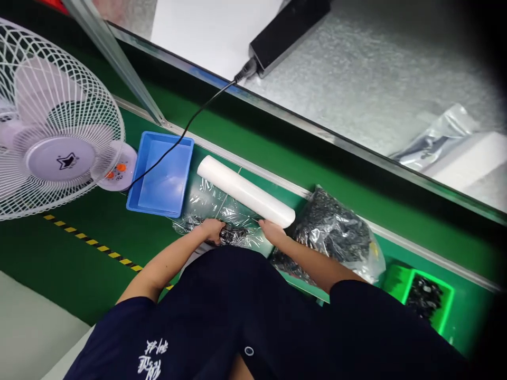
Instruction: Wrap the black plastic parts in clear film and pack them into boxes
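In the head view, a sheet of clear plastic film (206, 196) lies crumpled on the green bench close to my body. My left hand (214, 230) is closed on its near part, beside some dark small pieces (236, 234) seen through the plastic. With fingers pinched, my right hand (272, 231) holds the film farther right. Just beyond both hands rests a white roll (245, 190), slanting across the bench. Whether the film is joined to the roll I cannot tell. My fingertips are partly hidden by the plastic.
To the left stand a blue tray (186, 177) and a caged fan (59, 158). A large clear bag of dark parts (336, 232) sits right of my right hand, with a green bin (447, 311) beyond. A black power adapter (289, 31) rests on the upper shelf; its cord hangs down.
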`<control>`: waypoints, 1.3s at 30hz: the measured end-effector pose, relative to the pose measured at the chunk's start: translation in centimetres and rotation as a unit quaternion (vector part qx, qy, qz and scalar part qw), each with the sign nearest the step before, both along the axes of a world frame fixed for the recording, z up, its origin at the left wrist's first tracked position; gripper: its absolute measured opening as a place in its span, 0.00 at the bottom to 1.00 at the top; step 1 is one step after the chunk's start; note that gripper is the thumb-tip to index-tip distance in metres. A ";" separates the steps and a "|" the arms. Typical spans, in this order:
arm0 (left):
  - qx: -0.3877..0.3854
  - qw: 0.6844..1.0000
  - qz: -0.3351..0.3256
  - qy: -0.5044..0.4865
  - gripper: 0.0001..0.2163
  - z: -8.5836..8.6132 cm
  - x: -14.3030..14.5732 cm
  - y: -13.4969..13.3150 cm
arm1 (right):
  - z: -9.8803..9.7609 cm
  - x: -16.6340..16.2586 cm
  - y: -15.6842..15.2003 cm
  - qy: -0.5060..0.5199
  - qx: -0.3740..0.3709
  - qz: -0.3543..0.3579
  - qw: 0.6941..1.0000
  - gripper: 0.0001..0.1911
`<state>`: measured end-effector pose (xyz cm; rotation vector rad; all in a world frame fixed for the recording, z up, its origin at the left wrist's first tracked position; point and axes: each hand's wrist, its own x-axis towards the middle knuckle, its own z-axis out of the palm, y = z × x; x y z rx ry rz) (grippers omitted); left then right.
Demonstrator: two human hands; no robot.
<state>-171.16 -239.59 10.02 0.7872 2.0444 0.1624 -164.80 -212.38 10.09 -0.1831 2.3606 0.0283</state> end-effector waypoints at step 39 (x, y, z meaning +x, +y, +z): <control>-0.012 0.886 0.040 -0.461 0.38 2.3 -2.0 7.7 | -2.4 35.1 -35.0 0.278 -0.221 -0.908 0.222 0.26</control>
